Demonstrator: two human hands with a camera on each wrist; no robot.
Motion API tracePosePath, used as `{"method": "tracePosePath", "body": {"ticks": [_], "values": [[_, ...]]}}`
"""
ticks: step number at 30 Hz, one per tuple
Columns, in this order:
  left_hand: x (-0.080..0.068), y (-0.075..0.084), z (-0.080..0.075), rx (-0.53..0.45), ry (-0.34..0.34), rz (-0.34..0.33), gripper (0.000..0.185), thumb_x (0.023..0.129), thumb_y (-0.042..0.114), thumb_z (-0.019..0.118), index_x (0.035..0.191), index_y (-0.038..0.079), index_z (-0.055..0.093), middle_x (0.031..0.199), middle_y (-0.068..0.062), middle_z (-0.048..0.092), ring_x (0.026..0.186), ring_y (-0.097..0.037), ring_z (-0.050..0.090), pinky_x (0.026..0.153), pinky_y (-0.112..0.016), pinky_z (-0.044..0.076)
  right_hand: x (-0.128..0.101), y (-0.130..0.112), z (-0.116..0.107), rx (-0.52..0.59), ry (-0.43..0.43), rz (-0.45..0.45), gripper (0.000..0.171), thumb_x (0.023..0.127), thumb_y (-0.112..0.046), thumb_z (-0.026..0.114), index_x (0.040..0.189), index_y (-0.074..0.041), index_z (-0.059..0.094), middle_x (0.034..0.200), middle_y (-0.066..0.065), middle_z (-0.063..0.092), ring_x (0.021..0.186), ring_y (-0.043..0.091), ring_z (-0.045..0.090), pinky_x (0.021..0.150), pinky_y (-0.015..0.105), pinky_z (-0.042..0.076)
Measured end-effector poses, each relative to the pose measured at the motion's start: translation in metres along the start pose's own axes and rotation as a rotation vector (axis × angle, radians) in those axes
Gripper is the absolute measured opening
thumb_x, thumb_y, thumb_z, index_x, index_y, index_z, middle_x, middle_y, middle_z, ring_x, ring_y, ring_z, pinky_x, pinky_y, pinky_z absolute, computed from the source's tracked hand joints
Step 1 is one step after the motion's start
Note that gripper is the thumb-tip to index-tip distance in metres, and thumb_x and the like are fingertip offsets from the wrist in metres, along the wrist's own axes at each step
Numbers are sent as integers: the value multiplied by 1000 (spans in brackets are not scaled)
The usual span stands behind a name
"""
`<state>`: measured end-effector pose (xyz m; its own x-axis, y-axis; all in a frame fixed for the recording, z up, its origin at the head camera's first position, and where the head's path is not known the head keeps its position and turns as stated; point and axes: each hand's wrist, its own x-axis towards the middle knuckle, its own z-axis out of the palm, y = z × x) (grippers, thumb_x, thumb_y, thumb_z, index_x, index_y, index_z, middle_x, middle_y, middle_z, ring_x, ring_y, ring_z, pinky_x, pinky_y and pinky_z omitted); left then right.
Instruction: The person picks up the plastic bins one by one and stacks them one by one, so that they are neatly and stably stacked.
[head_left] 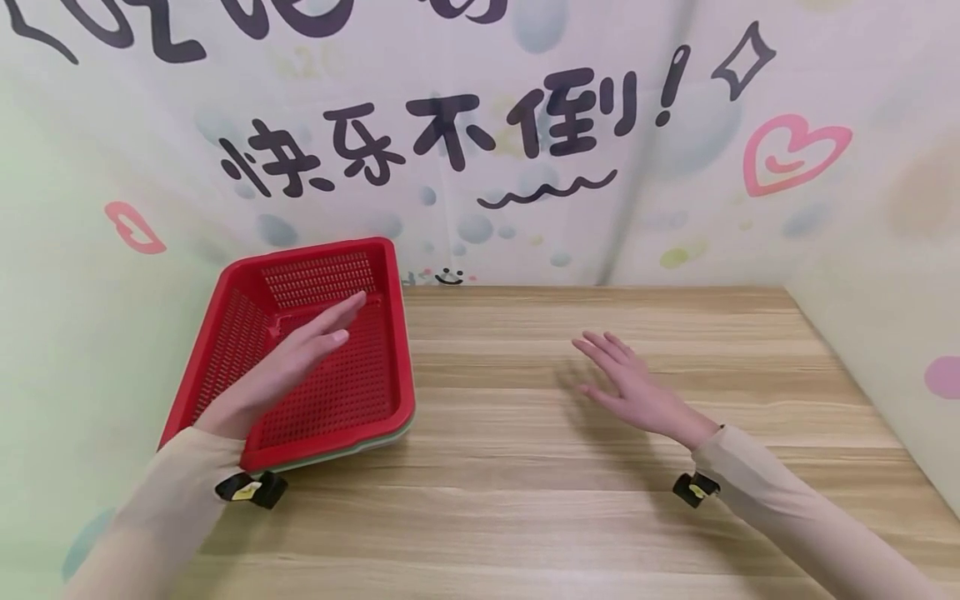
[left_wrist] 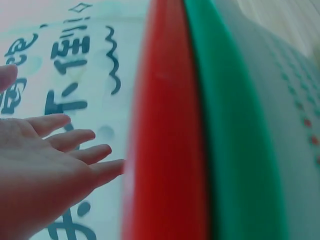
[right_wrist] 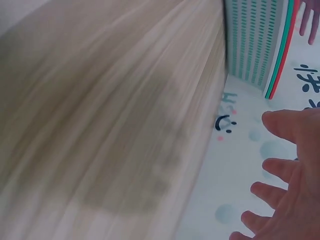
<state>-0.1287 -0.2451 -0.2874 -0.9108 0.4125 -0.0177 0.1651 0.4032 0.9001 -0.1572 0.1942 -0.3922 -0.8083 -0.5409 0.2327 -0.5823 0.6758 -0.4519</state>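
Note:
A red rectangular plastic basket (head_left: 330, 383) with perforated walls stands at the left of the table. It is nested in a green-rimmed, pale basket (left_wrist: 240, 120), whose edge shows just under the red rim in the left wrist view. My left hand (head_left: 300, 358) hovers over the red basket with its fingers straight and holds nothing. Over the middle right of the table, my right hand (head_left: 637, 392) is raised with fingers extended and spread a little, also holding nothing. Its shadow falls on the wood beside it.
A light wood-grain table (head_left: 525, 500) spans the view. Behind it hangs a white printed backdrop (head_left: 465, 50) with black lettering, and side panels (head_left: 885, 317) rise at left and right. Each wrist wears a small black camera (head_left: 697, 490).

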Motion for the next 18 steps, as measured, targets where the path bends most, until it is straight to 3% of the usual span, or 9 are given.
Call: {"method": "tracePosePath", "body": {"ticks": [6, 11, 18], "values": [[12, 3, 18, 42, -1, 18, 66, 98, 23, 53, 155, 15, 20, 157, -11, 22, 142, -33, 22, 106, -61, 28, -8, 6, -11, -144, 81, -38, 63, 90, -14, 67, 144, -2, 39, 147, 25, 34, 137, 50, 19, 109, 64, 13], [23, 4, 34, 138, -11, 49, 65, 98, 21, 53, 155, 15, 22, 156, -11, 25, 139, -34, 26, 102, -59, 36, -12, 14, -24, -223, 121, -28, 63, 89, -16, 67, 145, -8, 40, 148, 23, 34, 139, 48, 15, 110, 65, 8], [41, 12, 56, 192, -19, 102, 62, 101, 26, 49, 155, 14, 21, 158, -6, 20, 144, -24, 17, 112, -51, 24, -14, 23, -41, -303, 138, 15, 65, 90, -27, 67, 147, -14, 40, 150, 22, 29, 142, 45, 8, 111, 63, 2]]}}
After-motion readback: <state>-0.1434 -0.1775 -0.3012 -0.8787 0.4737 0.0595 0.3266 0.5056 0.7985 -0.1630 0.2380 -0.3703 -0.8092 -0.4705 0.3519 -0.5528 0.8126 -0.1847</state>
